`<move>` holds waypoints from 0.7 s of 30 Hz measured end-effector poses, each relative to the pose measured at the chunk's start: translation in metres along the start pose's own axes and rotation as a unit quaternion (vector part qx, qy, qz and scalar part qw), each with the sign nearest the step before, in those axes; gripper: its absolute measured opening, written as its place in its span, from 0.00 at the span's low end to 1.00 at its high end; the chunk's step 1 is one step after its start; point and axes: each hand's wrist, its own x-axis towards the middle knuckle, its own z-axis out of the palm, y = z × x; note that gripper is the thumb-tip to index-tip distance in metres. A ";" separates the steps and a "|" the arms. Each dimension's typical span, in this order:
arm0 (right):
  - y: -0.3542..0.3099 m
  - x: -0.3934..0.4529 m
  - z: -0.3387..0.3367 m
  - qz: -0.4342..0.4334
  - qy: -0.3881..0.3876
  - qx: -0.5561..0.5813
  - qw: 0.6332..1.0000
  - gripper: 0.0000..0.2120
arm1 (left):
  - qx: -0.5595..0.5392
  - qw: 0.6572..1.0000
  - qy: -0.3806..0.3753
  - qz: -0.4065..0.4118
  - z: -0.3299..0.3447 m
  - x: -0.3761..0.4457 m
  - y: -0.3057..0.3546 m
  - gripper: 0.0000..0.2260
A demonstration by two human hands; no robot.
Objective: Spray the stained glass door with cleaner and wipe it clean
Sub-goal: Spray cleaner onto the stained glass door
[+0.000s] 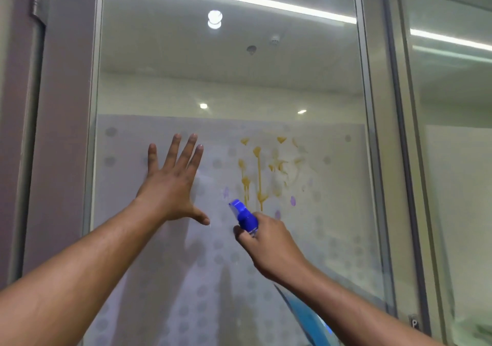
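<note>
The left hand (170, 186) lay flat on the glass door (332, 212), fingers spread wide. The right hand (269, 247) gripped a blue spray bottle (243, 215), its nozzle pointing toward eleven o'clock. Yellow-brown stains (259, 170) ran down the frosted, dotted pane at twelve o'clock from the bottle and three o'clock from the left hand. A blue cloth (306, 316) hung beneath the right forearm.

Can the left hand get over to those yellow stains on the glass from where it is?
Probably yes. The left hand lies spread flat on the glass door, level with the yellow stains, with bare glass between them. The spray bottle in the right hand sits lower, off that path.
</note>
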 end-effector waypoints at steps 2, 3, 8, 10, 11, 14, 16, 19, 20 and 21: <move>0.018 -0.002 -0.006 0.026 0.030 0.011 0.999 0.14 | -0.004 1.000 -0.001 0.001 0.000 0.000 0.000 0.77; 0.028 -0.002 -0.012 0.044 0.056 0.028 0.997 0.14 | -0.005 1.000 -0.001 0.003 0.000 0.000 0.000 0.77; 0.078 -0.006 -0.050 0.158 0.196 0.151 0.956 0.17 | -0.012 1.000 0.001 0.006 -0.001 -0.001 0.000 0.77; 0.091 -0.013 -0.057 0.183 0.215 0.183 0.942 0.16 | -0.014 1.000 0.001 0.007 -0.001 -0.002 0.001 0.77; 0.095 -0.017 -0.056 0.185 0.213 0.179 0.942 0.16 | -0.014 1.000 0.000 0.006 -0.002 -0.002 0.001 0.77; 0.090 -0.030 -0.037 0.153 0.165 0.145 0.963 0.13 | -0.010 1.000 0.000 0.005 -0.002 -0.002 0.001 0.77; 0.077 -0.037 -0.020 0.117 0.113 0.120 0.979 0.15 | -0.007 1.000 0.000 0.005 -0.002 -0.003 0.001 0.77; 0.055 -0.044 0.009 0.074 0.027 0.078 0.994 0.16 | -0.005 1.000 -0.003 0.003 -0.005 -0.004 0.001 0.77; 0.049 -0.047 0.018 0.062 0.002 0.057 0.996 0.16 | -0.005 1.000 -0.004 0.003 -0.004 -0.005 0.000 0.77; 0.044 -0.049 0.024 0.056 -0.015 0.034 0.998 0.15 | -0.003 1.000 -0.005 0.003 -0.004 -0.005 0.002 0.77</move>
